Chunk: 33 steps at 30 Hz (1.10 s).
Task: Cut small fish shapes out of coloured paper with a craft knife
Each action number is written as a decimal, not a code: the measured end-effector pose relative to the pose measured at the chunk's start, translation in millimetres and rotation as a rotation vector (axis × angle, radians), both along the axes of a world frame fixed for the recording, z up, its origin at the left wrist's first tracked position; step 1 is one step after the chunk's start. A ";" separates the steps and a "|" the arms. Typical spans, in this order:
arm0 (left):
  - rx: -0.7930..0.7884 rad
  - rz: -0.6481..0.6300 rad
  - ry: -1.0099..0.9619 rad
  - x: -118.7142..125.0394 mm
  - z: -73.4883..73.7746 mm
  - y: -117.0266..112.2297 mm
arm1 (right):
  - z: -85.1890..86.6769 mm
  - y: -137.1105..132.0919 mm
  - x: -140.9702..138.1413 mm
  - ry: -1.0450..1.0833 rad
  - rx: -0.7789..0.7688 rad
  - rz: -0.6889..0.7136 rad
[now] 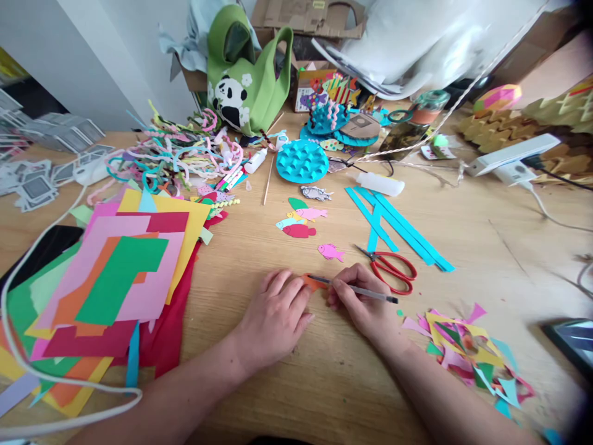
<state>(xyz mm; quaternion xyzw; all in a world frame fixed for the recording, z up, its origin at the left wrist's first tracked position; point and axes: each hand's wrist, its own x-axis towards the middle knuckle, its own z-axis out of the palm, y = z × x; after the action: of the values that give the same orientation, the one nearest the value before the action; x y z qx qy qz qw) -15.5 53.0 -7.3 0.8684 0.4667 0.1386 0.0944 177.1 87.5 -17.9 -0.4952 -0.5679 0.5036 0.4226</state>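
My left hand [278, 312] lies palm down on the table, fingers fairly flat, its fingertips at the edge of a small orange paper piece [315, 283]. Between thumb and fingers, my right hand [361, 303] grips a slim pen [377, 293], whose tip touches the orange piece. Part of that piece is hidden by my hands. Just beyond lies a pink paper fish [330, 251], with more cut paper fish, including a red one [299, 230], farther back. Red-handled scissors [393, 272] rest to the right of my right hand.
Stacked coloured paper [157, 290] covers the left side; paper scraps [467, 352] lie at the right. Blue strips [407, 232], a glue bottle [380, 183] and a blue scaled disc [302, 161] stand farther back. Behind are pipe cleaners [180, 151] and a green panda bag [259, 93].
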 end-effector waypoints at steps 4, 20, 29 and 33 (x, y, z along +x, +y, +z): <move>-0.005 0.000 0.002 -0.4 0.2 0.0 | -0.8 -0.1 0.2 0.000 -0.012 -0.027; 0.004 0.000 0.007 -0.3 1.0 -1.1 | 2.7 -0.5 -0.4 0.011 0.020 -0.071; 0.009 0.002 0.006 0.2 1.9 -0.6 | 0.4 -1.7 1.3 0.008 -0.011 0.010; 0.004 0.003 0.009 0.2 2.0 -0.6 | 0.1 -1.2 1.0 0.002 -0.011 0.001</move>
<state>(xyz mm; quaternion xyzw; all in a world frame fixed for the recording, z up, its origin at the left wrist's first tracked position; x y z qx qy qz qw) -15.4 52.4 -5.3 0.8685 0.4680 0.1359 0.0904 178.2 86.3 -17.8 -0.4969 -0.5649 0.5072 0.4202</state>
